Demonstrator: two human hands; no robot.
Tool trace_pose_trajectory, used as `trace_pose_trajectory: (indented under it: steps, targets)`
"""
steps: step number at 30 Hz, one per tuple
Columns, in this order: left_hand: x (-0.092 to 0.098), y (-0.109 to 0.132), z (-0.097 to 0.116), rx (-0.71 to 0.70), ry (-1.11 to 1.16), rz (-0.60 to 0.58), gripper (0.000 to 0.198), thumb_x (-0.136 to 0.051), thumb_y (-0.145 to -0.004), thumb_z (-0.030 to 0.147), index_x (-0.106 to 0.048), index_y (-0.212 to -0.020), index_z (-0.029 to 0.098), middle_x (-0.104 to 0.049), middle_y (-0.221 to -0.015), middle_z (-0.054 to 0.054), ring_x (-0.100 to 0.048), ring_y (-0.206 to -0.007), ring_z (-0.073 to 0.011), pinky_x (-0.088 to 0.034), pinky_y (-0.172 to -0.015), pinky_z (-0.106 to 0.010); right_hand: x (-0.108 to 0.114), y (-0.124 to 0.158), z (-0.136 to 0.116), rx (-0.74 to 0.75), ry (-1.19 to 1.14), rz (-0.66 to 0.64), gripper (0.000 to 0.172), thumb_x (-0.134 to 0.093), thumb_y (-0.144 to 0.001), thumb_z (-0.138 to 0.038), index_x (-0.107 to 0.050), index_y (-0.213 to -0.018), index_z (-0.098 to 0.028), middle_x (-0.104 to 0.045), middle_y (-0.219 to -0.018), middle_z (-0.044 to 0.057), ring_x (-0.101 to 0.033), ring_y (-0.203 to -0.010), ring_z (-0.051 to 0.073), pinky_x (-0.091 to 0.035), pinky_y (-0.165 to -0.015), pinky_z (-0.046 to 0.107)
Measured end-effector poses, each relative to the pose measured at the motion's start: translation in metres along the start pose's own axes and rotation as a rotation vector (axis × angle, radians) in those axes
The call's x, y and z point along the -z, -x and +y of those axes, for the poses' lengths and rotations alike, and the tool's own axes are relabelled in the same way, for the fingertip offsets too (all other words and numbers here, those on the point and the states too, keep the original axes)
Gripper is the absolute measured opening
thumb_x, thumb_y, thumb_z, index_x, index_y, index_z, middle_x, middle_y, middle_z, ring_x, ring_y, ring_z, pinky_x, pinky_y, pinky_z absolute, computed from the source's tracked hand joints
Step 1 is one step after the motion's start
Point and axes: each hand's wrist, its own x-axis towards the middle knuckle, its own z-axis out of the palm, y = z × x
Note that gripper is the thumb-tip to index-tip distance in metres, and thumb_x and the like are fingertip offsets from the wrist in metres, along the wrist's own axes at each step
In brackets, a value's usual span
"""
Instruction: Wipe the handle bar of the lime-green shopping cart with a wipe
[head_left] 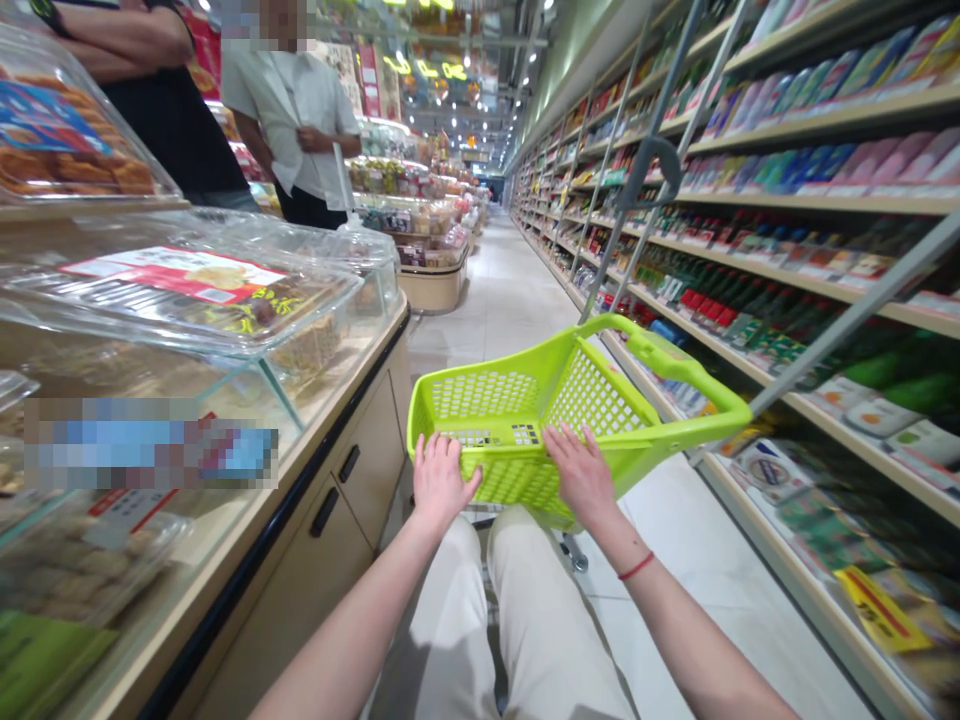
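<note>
A bright green plastic shopping cart [517,485] stands turned sideways across the aisle before my knees, its handle [716,390] toward the right-hand shelves. No goods show in the part of its basket that I can see. My left hand [439,480] grips the near rim at the left end, fingers hooked over the edge and thumb on the outside. Farther right along the same rim, my right hand [585,475] is closed over it with fingertips inside the basket. A red string bracelet [637,567] circles my right wrist. A small metal caster [576,553] shows underneath.
At left, a wooden counter [352,415] with drawers bears clear plastic food boxes [225,285]. Two people stand behind it, one in a white shirt [289,115]. Stocked shelves [825,285] line the right, with a grey metal ladder [637,170] leaning there. A tiled aisle [491,260] runs ahead.
</note>
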Motion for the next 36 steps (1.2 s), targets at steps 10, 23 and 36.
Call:
trace_pose_trajectory:
  steps: [10,23,36]
  targets:
    - [-0.001,0.0,0.006,-0.009,0.015,-0.033,0.053,-0.064,-0.078,0.046,-0.06,-0.12,0.013,-0.056,-0.138,-0.019,-0.042,-0.138,-0.0356,-0.017,-0.123,-0.055,0.005,0.016,0.037,-0.179,0.139,0.047,0.052,-0.041,-0.081,0.002,-0.059,-0.13,-0.006,-0.065,-0.132,0.017,-0.055,-0.13,0.028,-0.031,-0.117,0.05]
    - [-0.002,-0.003,0.039,-0.185,0.069,-0.103,0.068,-0.063,-0.08,0.042,-0.046,-0.144,0.022,-0.054,-0.143,-0.012,-0.041,-0.139,-0.032,-0.013,-0.123,-0.055,-0.01,-0.008,-0.028,-0.056,-0.004,-0.028,0.054,-0.042,-0.086,-0.001,-0.055,-0.137,-0.011,-0.06,-0.141,0.012,-0.049,-0.134,0.025,-0.03,-0.117,0.046]
    - [-0.003,-0.003,0.042,-0.157,0.112,-0.102,0.064,-0.064,-0.079,0.039,-0.05,-0.139,0.023,-0.055,-0.142,-0.013,-0.042,-0.138,-0.0331,-0.012,-0.123,-0.057,0.027,0.022,0.063,-0.265,0.146,0.039,0.052,-0.041,-0.086,-0.002,-0.056,-0.135,-0.008,-0.062,-0.137,0.016,-0.048,-0.136,0.028,-0.023,-0.12,0.054]
